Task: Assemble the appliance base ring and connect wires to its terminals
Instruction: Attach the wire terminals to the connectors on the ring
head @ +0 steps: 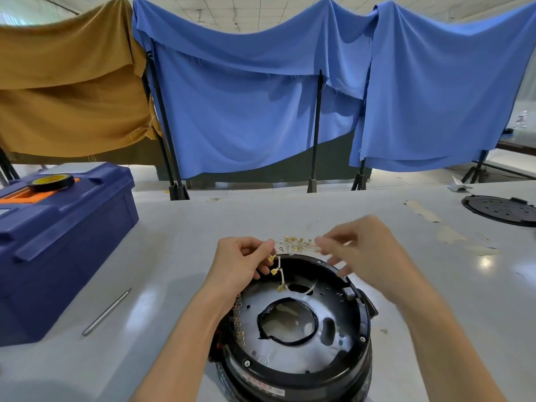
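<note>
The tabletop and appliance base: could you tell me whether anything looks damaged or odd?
The tabletop has worn, flaking patches at far right, near the black disc. The black edging round the centre hole of the appliance base looks ragged.

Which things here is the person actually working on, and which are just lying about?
In use: wires with gold terminals, pinched in the left hand, the blurred right hand at them; black appliance base.
Lying about: blue toolbox, tape roll on it, metal rod, black round plate.
</note>
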{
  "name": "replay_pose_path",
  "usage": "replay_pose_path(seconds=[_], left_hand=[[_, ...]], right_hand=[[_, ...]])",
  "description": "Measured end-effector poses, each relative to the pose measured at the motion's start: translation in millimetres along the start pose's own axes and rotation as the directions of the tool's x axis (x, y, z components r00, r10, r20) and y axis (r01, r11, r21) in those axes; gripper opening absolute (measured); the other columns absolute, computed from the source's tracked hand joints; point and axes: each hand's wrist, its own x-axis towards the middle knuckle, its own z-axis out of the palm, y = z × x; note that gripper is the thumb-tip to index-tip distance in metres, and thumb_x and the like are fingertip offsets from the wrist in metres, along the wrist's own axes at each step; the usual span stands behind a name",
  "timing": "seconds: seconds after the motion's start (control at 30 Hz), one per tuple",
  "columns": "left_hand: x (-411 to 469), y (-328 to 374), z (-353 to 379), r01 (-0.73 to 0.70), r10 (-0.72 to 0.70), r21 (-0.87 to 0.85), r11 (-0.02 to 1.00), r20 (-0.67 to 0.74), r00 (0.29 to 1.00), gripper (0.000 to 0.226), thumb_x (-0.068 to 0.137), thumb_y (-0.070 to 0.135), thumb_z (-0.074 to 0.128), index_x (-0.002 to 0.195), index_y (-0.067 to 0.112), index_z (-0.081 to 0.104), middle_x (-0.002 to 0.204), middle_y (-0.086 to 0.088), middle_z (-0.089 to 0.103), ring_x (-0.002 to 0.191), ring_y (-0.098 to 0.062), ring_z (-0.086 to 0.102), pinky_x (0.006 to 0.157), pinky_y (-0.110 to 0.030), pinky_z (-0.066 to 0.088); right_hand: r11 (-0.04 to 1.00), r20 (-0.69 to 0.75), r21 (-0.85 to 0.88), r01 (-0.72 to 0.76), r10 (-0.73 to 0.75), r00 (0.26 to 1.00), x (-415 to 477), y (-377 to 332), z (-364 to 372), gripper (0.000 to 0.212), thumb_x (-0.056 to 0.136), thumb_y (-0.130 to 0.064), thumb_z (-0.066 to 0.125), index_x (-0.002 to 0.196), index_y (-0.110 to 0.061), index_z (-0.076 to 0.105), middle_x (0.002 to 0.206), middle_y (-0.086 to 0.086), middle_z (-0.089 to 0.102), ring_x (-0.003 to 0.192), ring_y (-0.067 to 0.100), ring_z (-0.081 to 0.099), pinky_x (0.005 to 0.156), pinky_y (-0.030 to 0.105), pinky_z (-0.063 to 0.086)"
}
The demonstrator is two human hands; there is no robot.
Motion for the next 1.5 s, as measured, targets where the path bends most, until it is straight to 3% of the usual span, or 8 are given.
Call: replay_pose_path(seconds=[0.1, 0.23, 0.63, 0.93, 1.13, 1.27, 1.4, 1.5], left_hand=[[-1.9, 2.2, -1.5, 0.001, 0.0, -0.011, 1.0, 0.074, 0.997, 0.021, 0.086, 0.025, 0.07, 0.072, 0.011, 0.075, 0.058, -0.002, 0.067, 0.05, -0.01, 0.057, 0.049, -0.018, 0.045], [-6.2, 4.5, 1.0, 0.005, -0.003, -0.01, 1.0, 0.174, 0.985, 0.024, 0.086, 0.029, 0.07, 0.078, 0.007, 0.076, 0.062, -0.004, 0.068, 0.052, -0.011, 0.056, 0.049, -0.018, 0.043], [-11.9, 0.2, -17.6, 0.069, -0.083, 0.058, 0.996, 0.289, 0.954, 0.035, 0.089, 0.033, 0.064, 0.08, 0.001, 0.076, 0.067, -0.008, 0.069, 0.057, -0.009, 0.057, 0.055, -0.018, 0.045], [-11.0, -1.7, -19.7, -0.055, 0.003, 0.219, 0.974, 0.23, 0.973, 0.039, 0.092, 0.035, 0.061, 0.063, 0.01, 0.07, 0.052, -0.001, 0.06, 0.05, -0.009, 0.052, 0.056, -0.017, 0.044], [-12.9, -4.1, -22.3, -0.063, 0.003, 0.275, 0.959, 0.213, 0.977, 0.045, 0.095, 0.035, 0.056, 0.056, 0.017, 0.065, 0.048, 0.004, 0.053, 0.048, -0.007, 0.044, 0.052, -0.015, 0.037], [-12.4, -5.0, -21.9, -0.094, 0.015, 0.347, 0.933, 0.226, 0.974, 0.046, 0.097, 0.032, 0.053, 0.056, 0.015, 0.062, 0.048, 0.003, 0.05, 0.05, -0.01, 0.043, 0.054, -0.02, 0.035], [-12.9, -11.3, -24.9, -0.121, 0.103, 0.31, 0.943, 0.074, 0.992, 0.043, 0.094, 0.039, 0.057, 0.058, 0.018, 0.067, 0.048, 0.006, 0.056, 0.049, -0.007, 0.047, 0.058, -0.024, 0.04], [-13.3, -24.0, -33.4, -0.121, 0.193, 0.362, 0.924, -0.169, 0.967, 0.027, 0.091, 0.037, 0.062, 0.069, 0.023, 0.07, 0.062, 0.009, 0.065, 0.061, -0.006, 0.058, 0.062, -0.022, 0.043]], right_hand=[[0.99, -0.165, -0.01, 0.14, -0.14, 0.976, 6.5, -6.7, -7.3, 0.009, 0.084, -0.023, 0.073, 0.077, -0.019, 0.076, 0.067, -0.008, 0.072, 0.066, 0.005, 0.069, 0.065, 0.021, 0.055], [0.972, 0.122, -0.081, 0.219, -0.208, 0.97, 16.3, -9.8, 18.3, 0.011, 0.087, -0.023, 0.07, 0.094, -0.018, 0.078, 0.089, -0.013, 0.074, 0.089, -0.003, 0.065, 0.087, 0.016, 0.048], [0.99, 0.415, 0.136, 0.047, -0.1, 0.904, 27.1, 0.2, 42.2, 0.014, 0.074, -0.006, 0.081, 0.083, 0.0, 0.07, 0.067, 0.015, 0.072, 0.063, 0.027, 0.072, 0.06, 0.028, 0.058], [0.985, 0.365, 0.133, 0.114, -0.155, 0.918, 22.5, 5.5, 52.9, 0.008, 0.077, -0.01, 0.077, 0.072, -0.004, 0.075, 0.053, 0.008, 0.067, 0.045, 0.009, 0.06, 0.049, 0.015, 0.044], [0.979, 0.315, 0.128, 0.161, -0.194, 0.929, 19.4, 4.6, 61.3, 0.001, 0.076, -0.01, 0.075, 0.075, -0.009, 0.074, 0.057, 0.01, 0.07, 0.056, 0.03, 0.069, 0.059, 0.04, 0.057], [0.975, 0.343, 0.042, 0.219, -0.22, 0.913, 19.0, 4.5, 66.4, 0.008, 0.075, -0.005, 0.069, 0.072, -0.009, 0.075, 0.056, 0.011, 0.068, 0.055, 0.028, 0.068, 0.057, 0.035, 0.057], [0.98, 0.39, -0.011, 0.199, -0.179, 0.903, 20.6, 5.7, 62.7, 0.007, 0.08, -0.007, 0.07, 0.074, -0.006, 0.074, 0.05, 0.004, 0.067, 0.045, 0.013, 0.064, 0.049, 0.021, 0.049], [0.98, 0.531, -0.073, 0.185, -0.119, 0.839, 22.6, 6.9, 62.8, 0.008, 0.081, -0.005, 0.069, 0.075, -0.002, 0.072, 0.052, 0.005, 0.068, 0.048, 0.017, 0.067, 0.052, 0.033, 0.054]])
